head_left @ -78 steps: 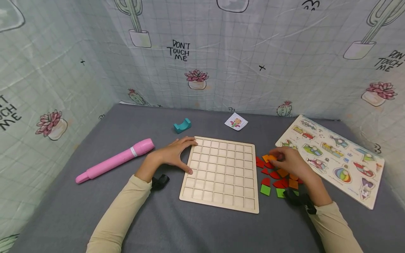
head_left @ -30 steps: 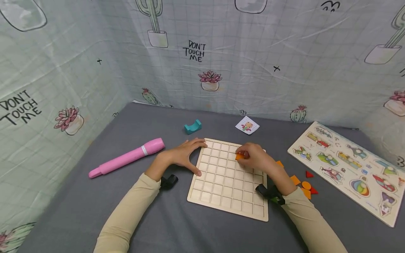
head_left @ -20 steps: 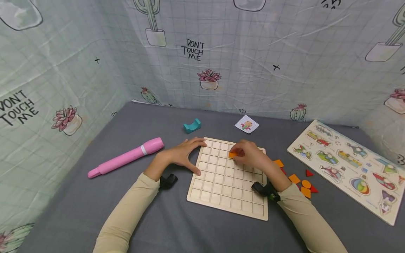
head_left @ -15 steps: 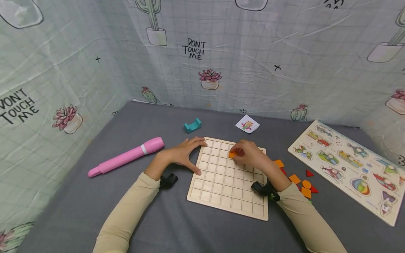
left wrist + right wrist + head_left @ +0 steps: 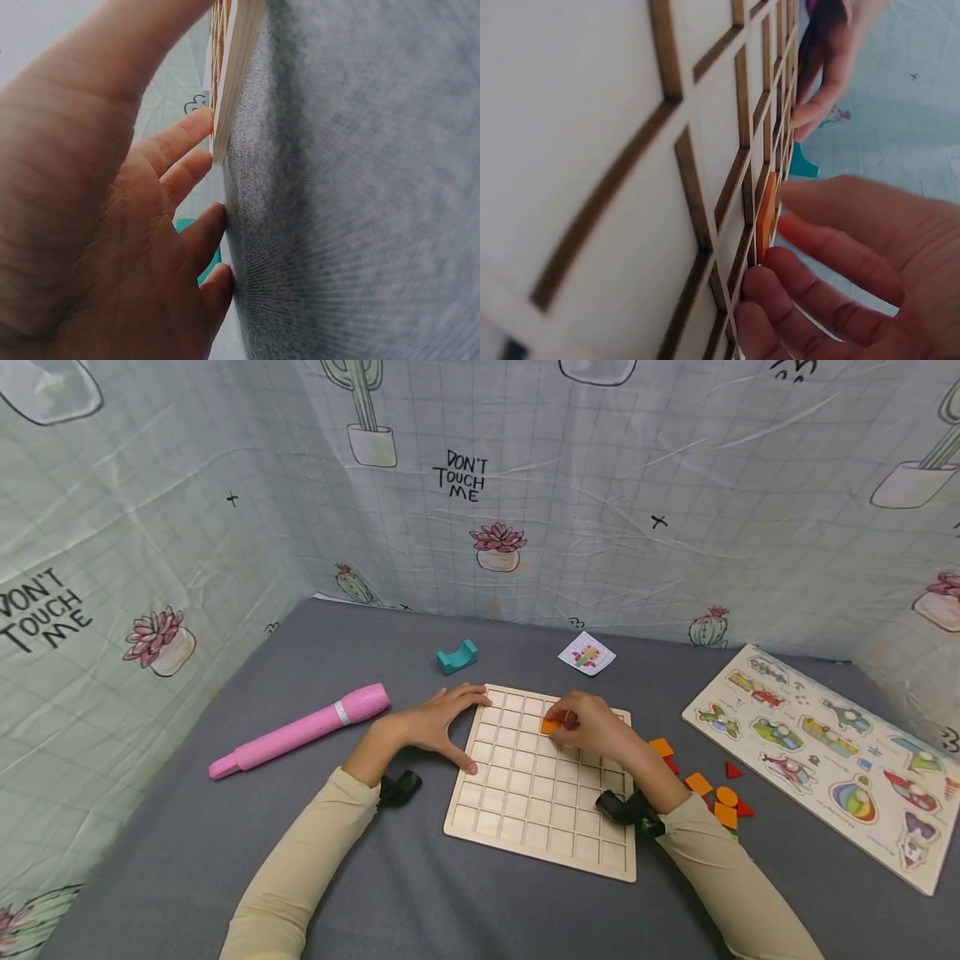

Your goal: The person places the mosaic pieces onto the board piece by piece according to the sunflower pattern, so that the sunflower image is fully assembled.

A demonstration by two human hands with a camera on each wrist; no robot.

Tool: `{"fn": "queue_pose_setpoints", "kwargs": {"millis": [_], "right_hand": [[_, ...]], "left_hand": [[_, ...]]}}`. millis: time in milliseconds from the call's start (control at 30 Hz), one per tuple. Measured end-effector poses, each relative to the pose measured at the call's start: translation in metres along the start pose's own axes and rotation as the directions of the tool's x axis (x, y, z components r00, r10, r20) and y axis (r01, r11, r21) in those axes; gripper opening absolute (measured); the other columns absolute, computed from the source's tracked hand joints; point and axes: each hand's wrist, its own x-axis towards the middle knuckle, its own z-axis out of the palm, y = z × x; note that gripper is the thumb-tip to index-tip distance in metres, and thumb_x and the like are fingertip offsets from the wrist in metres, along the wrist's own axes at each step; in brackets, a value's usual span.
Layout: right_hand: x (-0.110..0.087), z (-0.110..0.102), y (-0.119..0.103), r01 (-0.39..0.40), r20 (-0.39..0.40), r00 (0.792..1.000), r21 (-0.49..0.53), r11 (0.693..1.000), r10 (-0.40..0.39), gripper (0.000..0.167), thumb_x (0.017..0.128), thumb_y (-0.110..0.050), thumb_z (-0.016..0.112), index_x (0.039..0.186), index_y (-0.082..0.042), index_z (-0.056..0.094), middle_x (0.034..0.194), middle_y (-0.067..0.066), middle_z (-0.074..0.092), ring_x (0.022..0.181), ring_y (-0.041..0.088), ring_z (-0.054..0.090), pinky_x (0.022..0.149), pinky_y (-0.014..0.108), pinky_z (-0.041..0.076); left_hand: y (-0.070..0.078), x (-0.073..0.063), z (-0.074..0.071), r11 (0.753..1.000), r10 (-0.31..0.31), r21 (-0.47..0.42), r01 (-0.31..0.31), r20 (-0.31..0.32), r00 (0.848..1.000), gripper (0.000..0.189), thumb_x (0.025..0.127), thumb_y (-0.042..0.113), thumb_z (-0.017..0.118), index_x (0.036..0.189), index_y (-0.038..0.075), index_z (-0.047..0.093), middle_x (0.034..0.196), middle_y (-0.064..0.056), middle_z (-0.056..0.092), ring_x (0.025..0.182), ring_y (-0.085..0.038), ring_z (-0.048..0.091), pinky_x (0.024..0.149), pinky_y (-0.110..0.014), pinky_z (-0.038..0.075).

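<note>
A square wooden grid board (image 5: pixel 517 793) lies on the grey cloth. My left hand (image 5: pixel 431 722) spreads along its left side, thumb and fingertips touching the edge; the left wrist view shows the fingers (image 5: pixel 180 142) fairly straight against it. Over the board's upper part, my right hand (image 5: pixel 592 727) pinches an orange square tile (image 5: pixel 551 726). In the right wrist view this orange tile (image 5: pixel 766 217) sits low against a grid cell, tilted or partly seated; I cannot tell which. Right of the board lie orange tiles (image 5: pixel 698 784) and red tiles (image 5: pixel 733 770), partly hidden by the right forearm.
A wooden picture puzzle board (image 5: pixel 817 752) lies at the right. Behind the grid board are a small patterned card (image 5: pixel 587 654) and a teal curved block (image 5: pixel 457 657). A pink tube-shaped object (image 5: pixel 300 731) lies at the left. Patterned fabric (image 5: pixel 570 510) hangs behind the table.
My right hand has gone from the tile pile leftward onto the grid board with an orange tile. Over the last half second it barely moves. The left hand stays at the board's edge.
</note>
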Motion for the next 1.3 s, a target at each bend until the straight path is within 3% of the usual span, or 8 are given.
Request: {"fn": "queue_pose_setpoints", "kwargs": {"millis": [333,867,1133,1300], "right_hand": [[-0.014,-0.018,0.007,-0.019,-0.046,0.999,0.032,0.999,0.021,0.018,0.086,-0.001,0.07,0.103,0.006,0.069,0.097,0.016,0.065,0.082,0.027,0.061,0.069,0.031,0.054],[-0.052,-0.039,0.015,-0.109,-0.026,0.994,-0.024,0.994,0.108,0.02,0.089,-0.007,0.071,0.105,0.004,0.07,0.093,0.011,0.065,0.076,0.019,0.058,0.063,0.029,0.048],[-0.073,-0.051,0.026,-0.106,0.04,0.994,-0.017,0.994,0.106,0.02,0.088,-0.008,0.072,0.104,0.004,0.07,0.089,0.006,0.066,0.07,0.012,0.057,0.062,0.026,0.049],[-0.085,-0.065,0.034,-0.079,0.15,0.986,0.014,0.997,0.076,0.022,0.086,-0.009,0.074,0.105,0.001,0.069,0.094,0.006,0.065,0.072,0.008,0.057,0.065,0.025,0.051]], "left_hand": [[-0.002,0.0,0.0,1.0,0.005,-0.014,-0.005,-0.005,1.0,0.096,0.073,0.036,0.086,0.149,0.011,0.033,0.161,-0.012,0.015,0.15,-0.029,0.007,0.118,-0.057,-0.001],[-0.003,-0.006,0.0,1.0,-0.018,-0.011,0.018,-0.001,1.0,0.096,0.072,0.038,0.086,0.148,0.011,0.033,0.161,-0.012,0.015,0.15,-0.03,0.004,0.119,-0.056,-0.001],[-0.003,-0.006,0.0,1.0,-0.016,-0.002,0.016,-0.002,1.0,0.095,0.072,0.038,0.087,0.147,0.012,0.034,0.16,-0.012,0.016,0.15,-0.032,0.003,0.119,-0.056,0.0],[-0.003,-0.002,0.0,1.0,-0.009,0.002,0.009,0.001,1.0,0.095,0.073,0.039,0.086,0.148,0.013,0.033,0.161,-0.011,0.015,0.15,-0.03,0.006,0.119,-0.056,0.0]]}}
